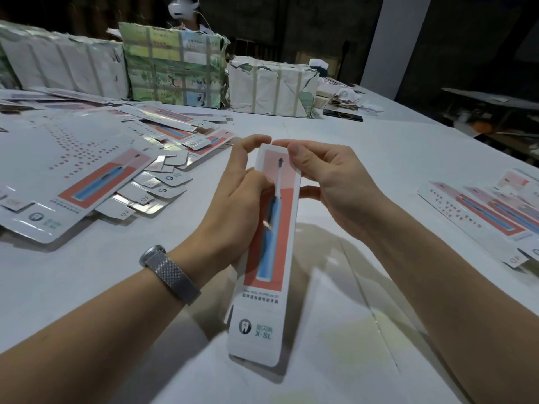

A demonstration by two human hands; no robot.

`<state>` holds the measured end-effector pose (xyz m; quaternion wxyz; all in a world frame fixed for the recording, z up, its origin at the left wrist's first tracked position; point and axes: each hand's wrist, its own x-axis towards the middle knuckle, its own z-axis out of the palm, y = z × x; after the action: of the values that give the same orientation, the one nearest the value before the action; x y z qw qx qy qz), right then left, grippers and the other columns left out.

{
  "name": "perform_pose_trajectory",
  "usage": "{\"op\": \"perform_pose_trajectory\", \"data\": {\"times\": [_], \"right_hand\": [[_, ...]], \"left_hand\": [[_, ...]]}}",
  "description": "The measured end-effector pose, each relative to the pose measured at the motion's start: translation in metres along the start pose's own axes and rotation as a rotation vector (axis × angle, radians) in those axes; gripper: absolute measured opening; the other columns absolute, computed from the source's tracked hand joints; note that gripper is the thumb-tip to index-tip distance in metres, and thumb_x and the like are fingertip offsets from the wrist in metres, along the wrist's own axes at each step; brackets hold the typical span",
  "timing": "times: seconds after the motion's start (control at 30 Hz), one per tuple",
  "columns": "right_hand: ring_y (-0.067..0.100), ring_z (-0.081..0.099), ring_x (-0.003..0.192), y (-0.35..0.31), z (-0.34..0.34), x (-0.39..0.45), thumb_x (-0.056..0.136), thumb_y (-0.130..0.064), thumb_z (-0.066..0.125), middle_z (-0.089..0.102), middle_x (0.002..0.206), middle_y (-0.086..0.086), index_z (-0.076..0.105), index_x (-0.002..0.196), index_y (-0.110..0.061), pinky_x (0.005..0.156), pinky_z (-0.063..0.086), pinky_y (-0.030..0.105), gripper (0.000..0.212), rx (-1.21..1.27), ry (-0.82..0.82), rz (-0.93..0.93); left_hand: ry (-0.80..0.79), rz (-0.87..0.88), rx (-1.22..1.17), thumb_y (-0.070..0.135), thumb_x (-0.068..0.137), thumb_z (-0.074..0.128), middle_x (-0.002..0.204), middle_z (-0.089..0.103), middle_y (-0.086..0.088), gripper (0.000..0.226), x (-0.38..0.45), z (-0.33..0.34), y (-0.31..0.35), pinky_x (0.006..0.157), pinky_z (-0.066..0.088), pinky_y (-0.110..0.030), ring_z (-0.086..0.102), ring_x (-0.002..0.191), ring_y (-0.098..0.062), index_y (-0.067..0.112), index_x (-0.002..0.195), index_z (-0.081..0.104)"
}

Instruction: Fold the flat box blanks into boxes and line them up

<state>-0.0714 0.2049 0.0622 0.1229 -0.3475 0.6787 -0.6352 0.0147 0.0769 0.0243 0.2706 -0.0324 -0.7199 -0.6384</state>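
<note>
- Gripping the box (pixel 269 258) along its left edge, the left hand (pixel 242 196) curls round it.
- Right hand (pixel 329 182) pinches the box's far end, thumb underneath.

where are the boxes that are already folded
In the head view, the folded boxes lie side by side on the white table at the far right edge, to the right of the right hand and apart from it.

Packing workshop — strapped paper bundles (pixel 172 65), heaped flat box blanks (pixel 75 182).
</note>
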Motion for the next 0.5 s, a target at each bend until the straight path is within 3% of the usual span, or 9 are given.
{"op": "perform_pose_trajectory", "data": {"times": [0.17,0.37,0.5], "right_hand": [[0.019,0.067,0.073,-0.0044,-0.0014,0.002,0.093,-0.01,0.063,0.07,0.077,0.002,0.071,0.089,-0.013,0.061,0.056,0.03,0.009,0.243,0.079,0.064],[0.029,0.067,0.082,-0.0006,-0.0036,0.0019,0.073,-0.031,0.075,0.068,0.074,0.007,0.064,0.07,-0.014,0.067,0.058,0.042,0.02,0.115,0.146,-0.113],[0.027,0.067,0.084,0.0027,-0.0062,0.0036,0.078,-0.028,0.075,0.07,0.089,0.019,0.064,0.072,-0.017,0.072,0.057,0.049,0.017,0.092,0.112,-0.1]], "left_hand": [[-0.05,0.021,-0.018,0.019,0.085,0.039,0.077,0.062,0.011,0.04,0.0026,-0.0003,0.0017,0.053,0.048,-0.018,0.057,0.058,-0.003,0.046,0.115,0.045],[-0.019,0.021,-0.035,0.021,0.085,0.04,0.073,0.062,0.014,0.038,0.0029,-0.0003,-0.0016,0.054,0.049,-0.018,0.058,0.059,-0.003,0.047,0.112,0.046],[-0.023,0.021,-0.036,0.022,0.086,0.039,0.073,0.062,0.011,0.038,0.0016,0.0001,-0.0041,0.053,0.048,-0.017,0.058,0.058,-0.002,0.044,0.116,0.044]]}}
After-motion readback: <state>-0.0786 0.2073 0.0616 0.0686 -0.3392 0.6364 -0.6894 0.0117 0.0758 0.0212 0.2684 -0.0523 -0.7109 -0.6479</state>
